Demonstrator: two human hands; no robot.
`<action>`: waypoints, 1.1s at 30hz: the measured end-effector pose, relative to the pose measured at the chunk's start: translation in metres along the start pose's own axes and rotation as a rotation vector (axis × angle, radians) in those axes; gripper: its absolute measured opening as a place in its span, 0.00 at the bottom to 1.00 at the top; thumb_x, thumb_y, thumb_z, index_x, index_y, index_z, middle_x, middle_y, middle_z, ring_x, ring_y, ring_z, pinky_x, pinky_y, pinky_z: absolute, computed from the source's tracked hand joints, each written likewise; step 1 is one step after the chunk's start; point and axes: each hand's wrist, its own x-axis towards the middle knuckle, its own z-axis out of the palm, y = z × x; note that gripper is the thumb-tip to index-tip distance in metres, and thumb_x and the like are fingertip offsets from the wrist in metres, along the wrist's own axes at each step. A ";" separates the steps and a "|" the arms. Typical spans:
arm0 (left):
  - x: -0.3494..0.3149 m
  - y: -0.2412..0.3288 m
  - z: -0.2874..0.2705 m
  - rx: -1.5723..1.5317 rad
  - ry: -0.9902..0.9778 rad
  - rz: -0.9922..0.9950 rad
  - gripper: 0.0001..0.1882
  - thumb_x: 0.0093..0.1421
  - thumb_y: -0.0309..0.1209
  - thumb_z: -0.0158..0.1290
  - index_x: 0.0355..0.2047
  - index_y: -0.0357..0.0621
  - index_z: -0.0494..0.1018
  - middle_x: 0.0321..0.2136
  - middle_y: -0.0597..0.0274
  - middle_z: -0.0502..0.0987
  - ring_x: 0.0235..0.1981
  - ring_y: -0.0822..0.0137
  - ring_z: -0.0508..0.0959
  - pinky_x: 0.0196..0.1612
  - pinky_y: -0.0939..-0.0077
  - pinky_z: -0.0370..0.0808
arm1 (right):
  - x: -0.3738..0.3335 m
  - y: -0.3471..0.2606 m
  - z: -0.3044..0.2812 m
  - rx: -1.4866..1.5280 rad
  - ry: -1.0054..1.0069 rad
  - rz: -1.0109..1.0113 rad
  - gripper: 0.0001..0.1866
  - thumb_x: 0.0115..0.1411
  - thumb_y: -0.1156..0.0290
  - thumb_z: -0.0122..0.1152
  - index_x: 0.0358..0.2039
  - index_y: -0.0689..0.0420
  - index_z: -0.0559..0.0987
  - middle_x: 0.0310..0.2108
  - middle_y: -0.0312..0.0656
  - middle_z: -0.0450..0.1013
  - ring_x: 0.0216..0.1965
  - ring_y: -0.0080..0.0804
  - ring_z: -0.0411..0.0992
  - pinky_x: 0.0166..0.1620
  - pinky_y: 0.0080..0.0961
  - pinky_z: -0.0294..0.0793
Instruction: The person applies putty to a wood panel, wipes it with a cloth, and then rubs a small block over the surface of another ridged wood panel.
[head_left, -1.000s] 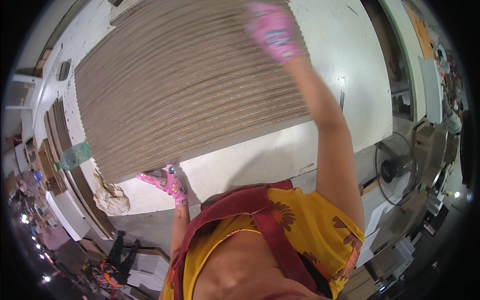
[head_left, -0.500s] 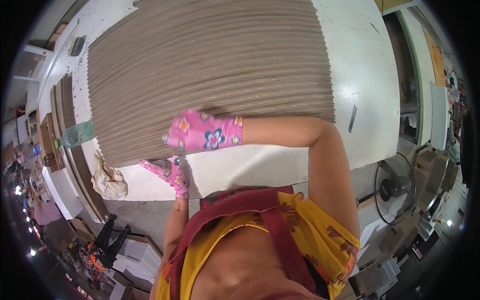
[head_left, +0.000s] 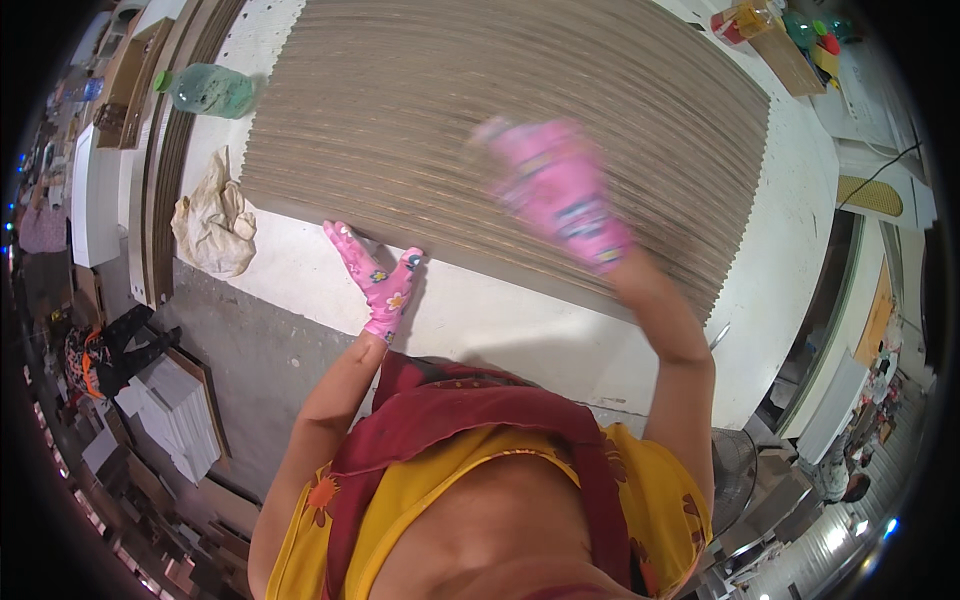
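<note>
A wide layer of long grey-brown strips (head_left: 400, 110), packed side by side with jagged ends, lies on a white table (head_left: 560, 345). My left hand (head_left: 378, 282), in a pink flowered glove, rests against the near edge of the strips. Its thumb and fingers are spread, holding nothing. My right hand (head_left: 570, 195), gloved the same way, is over the strips to the right of the middle. Motion smears its fingers, so whether it holds anything cannot be made out.
Left of the strips are a crumpled cream cloth (head_left: 215, 225) and a greenish bottle (head_left: 212, 91) with a green cap. Long boards (head_left: 165, 190) line the table's left side. At the far right stands a cardboard box (head_left: 775, 55). A fan (head_left: 735, 475) is at the lower right.
My right hand has swung from the near edge of the strips out over them, to the right. My left hand stays at the near edge, its fingers spread. The whole view has turned.
</note>
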 end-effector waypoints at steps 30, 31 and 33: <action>0.003 0.000 -0.003 0.031 0.015 0.015 0.59 0.46 0.46 0.65 0.66 0.33 0.39 0.66 0.32 0.37 0.67 0.39 0.42 0.66 0.54 0.43 | 0.098 0.158 0.025 -0.412 0.091 0.320 0.22 0.54 0.61 0.59 0.49 0.57 0.74 0.45 0.51 0.73 0.49 0.47 0.68 0.53 0.40 0.66; 0.005 0.002 -0.003 0.028 0.012 0.031 0.59 0.46 0.46 0.65 0.66 0.33 0.40 0.66 0.32 0.38 0.67 0.39 0.42 0.66 0.54 0.43 | 0.091 0.180 0.010 -0.521 0.122 0.486 0.25 0.54 0.60 0.59 0.51 0.58 0.73 0.46 0.52 0.73 0.50 0.48 0.67 0.54 0.40 0.65; 0.003 0.000 -0.004 0.046 0.029 0.019 0.58 0.46 0.44 0.66 0.66 0.32 0.41 0.66 0.31 0.39 0.67 0.39 0.43 0.67 0.53 0.43 | 0.101 0.144 0.020 -0.452 0.143 0.370 0.25 0.54 0.60 0.59 0.50 0.59 0.74 0.45 0.52 0.73 0.50 0.47 0.68 0.53 0.40 0.66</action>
